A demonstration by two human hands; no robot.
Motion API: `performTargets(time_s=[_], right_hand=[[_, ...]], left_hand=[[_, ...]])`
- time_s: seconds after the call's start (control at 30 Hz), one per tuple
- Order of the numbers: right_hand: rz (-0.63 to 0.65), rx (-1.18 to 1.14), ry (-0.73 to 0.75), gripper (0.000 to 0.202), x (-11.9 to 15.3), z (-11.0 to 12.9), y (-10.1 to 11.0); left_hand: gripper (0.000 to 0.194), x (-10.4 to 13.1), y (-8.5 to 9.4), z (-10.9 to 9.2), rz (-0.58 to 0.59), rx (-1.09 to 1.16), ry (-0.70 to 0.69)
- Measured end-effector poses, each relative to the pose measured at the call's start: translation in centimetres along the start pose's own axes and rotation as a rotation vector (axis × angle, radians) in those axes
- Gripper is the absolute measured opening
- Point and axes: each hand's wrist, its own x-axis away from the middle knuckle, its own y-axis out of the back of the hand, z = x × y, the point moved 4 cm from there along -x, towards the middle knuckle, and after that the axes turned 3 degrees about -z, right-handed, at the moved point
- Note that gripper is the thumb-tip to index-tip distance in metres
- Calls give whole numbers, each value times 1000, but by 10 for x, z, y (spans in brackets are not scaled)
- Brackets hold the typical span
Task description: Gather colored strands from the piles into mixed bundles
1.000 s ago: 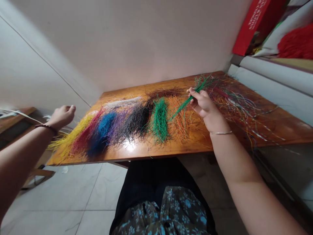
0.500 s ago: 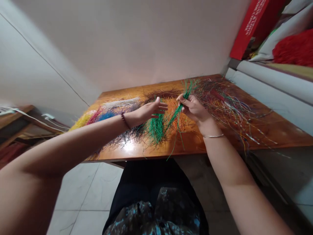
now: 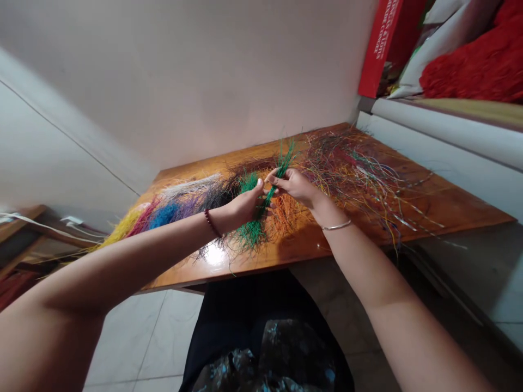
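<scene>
My right hand (image 3: 292,184) pinches a bunch of thin green strands (image 3: 286,160) between thumb and fingers, with the upper ends fanning out above it. Beside it, my left hand (image 3: 247,206) has its thumb raised and its fingers stretched out behind the lower part of that bunch. Whether those fingers press on the strands is hard to see. Under and around my left hand lies a pile of green strands (image 3: 251,234) on the wooden table (image 3: 286,258). Orange strands (image 3: 286,215) lie just below my right hand.
Left of the green pile lie black, purple, blue (image 3: 162,216), red, yellow (image 3: 127,224) and white strands (image 3: 190,186). A mixed tangle (image 3: 355,169) spreads over the table's right side. A wall stands behind. At the right, a shelf holds a red box (image 3: 378,49) and red fluffy material (image 3: 469,65).
My hands have come together: the right moved left with the green bunch, and the left now reaches its lower part. The view has shifted slightly. The bunch's long dangling ends no longer show below.
</scene>
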Motion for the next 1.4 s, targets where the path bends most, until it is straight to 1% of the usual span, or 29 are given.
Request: performTargets(time_s=[0.1, 0.2, 0.4, 0.53, 0.67, 0.83, 0.9, 1.0, 1.07, 1.1, 1.17, 1.23, 1.3, 1.4], right_hand=[[21, 22, 13, 36, 0, -2, -2], [17, 47, -6, 34, 0, -5, -4], [30, 60, -13, 33, -1, -9, -7], [48, 62, -16, 34, 0, -12, -7], [95, 75, -50, 36, 0, -16, -10], [149, 61, -82, 37, 1, -19, -14], [174, 68, -109, 39, 3, -19, -16], [184, 40, -178, 39, 5, -19, -16], [141, -51, -215, 36, 4, -17, -13], [99, -120, -232, 37, 3, -15, -10], [-24, -271, -276, 43, 1, -13, -3], [-160, -386, -322, 49, 0, -10, 6], [-257, -448, -348, 48, 0, -8, 11], [-289, -489, -378, 43, -1, -10, 12]], left_hand=[[36, 1, 3, 5, -59, -67, -52], [32, 2, 6, 9, -36, -99, -53], [40, 4, 13, 14, 4, -51, -11], [34, 8, 12, 15, 16, -65, -32], [30, 9, 14, 21, 11, -58, -53], [29, 11, 19, 30, 46, -35, -76], [30, 14, 20, 31, 34, -36, -81], [30, 22, 25, 30, -49, -28, -102], [29, 29, 31, 26, -123, 3, -120], [27, 33, 35, 24, -157, 33, -122], [22, 38, 43, 22, -214, 119, -103], [17, 40, 51, 22, -260, 223, -54], [15, 39, 58, 25, -293, 315, 5], [15, 29, 64, 30, -303, 409, 64]])
